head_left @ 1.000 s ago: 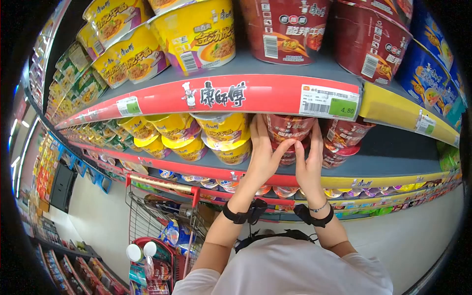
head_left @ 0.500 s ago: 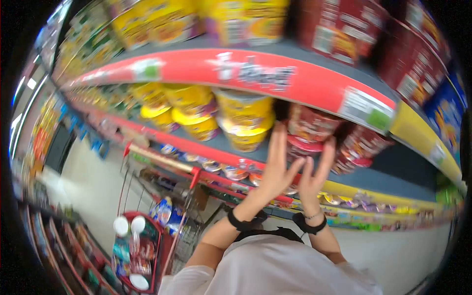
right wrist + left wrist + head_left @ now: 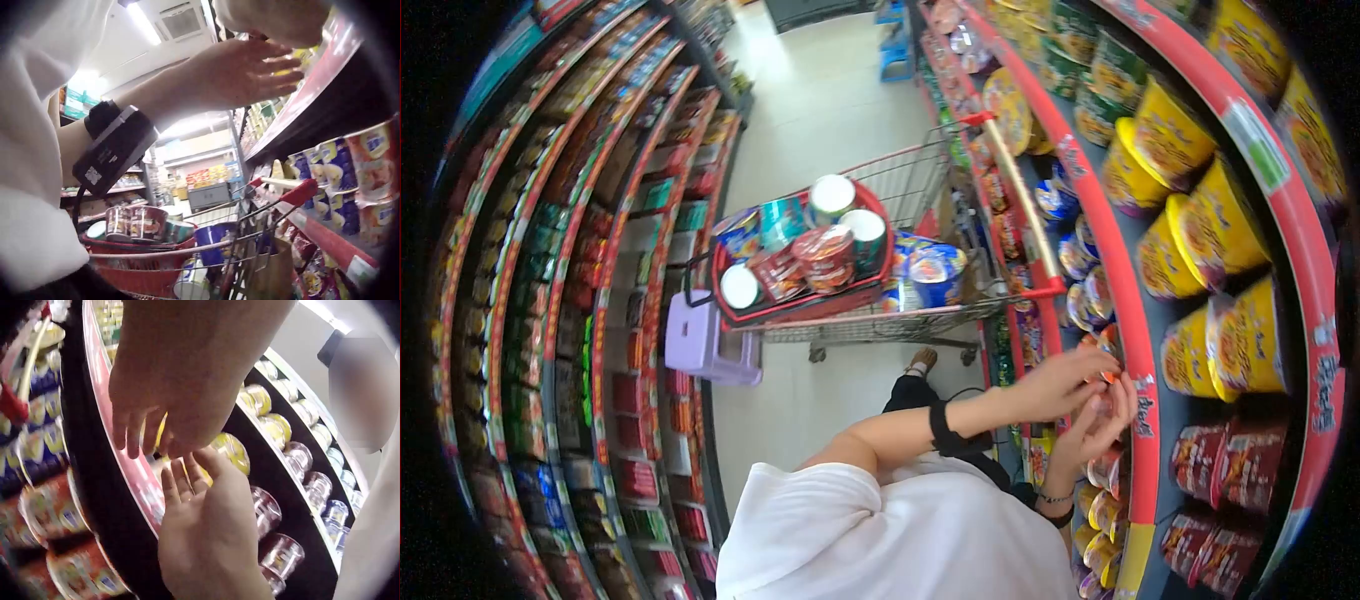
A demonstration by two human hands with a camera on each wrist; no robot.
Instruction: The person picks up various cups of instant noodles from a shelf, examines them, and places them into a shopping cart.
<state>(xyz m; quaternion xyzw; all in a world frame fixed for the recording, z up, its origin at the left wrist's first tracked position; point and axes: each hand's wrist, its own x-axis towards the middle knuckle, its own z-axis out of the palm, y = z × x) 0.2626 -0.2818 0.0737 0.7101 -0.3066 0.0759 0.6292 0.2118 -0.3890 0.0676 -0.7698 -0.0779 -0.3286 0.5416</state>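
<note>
My left hand (image 3: 1055, 387) reaches across in front of the shelf edge, its fingers loosely bent. Just below it is my right hand (image 3: 1090, 432), palm turned up and fingers relaxed. The fingertips of both hands overlap in the left wrist view, where the right hand (image 3: 209, 531) shows nothing in its palm. In the right wrist view the left hand (image 3: 250, 72) has its fingers spread. Stacked dark red noodle cups (image 3: 1225, 465) stand on the shelf to the right, next to yellow noodle cups (image 3: 1225, 340).
A shopping cart (image 3: 880, 325) stands ahead, carrying a red basket (image 3: 745, 318) with noodle cups and packets. Blue-labelled goods (image 3: 935, 272) lie in the cart beside it. A lilac stool (image 3: 690, 335) is on the floor near another shelf row (image 3: 615, 300) at left.
Both hands have left the dark red noodle cups on the shelf and come together before the shelf edge. The head view has swung left, towards the cart and aisle.
</note>
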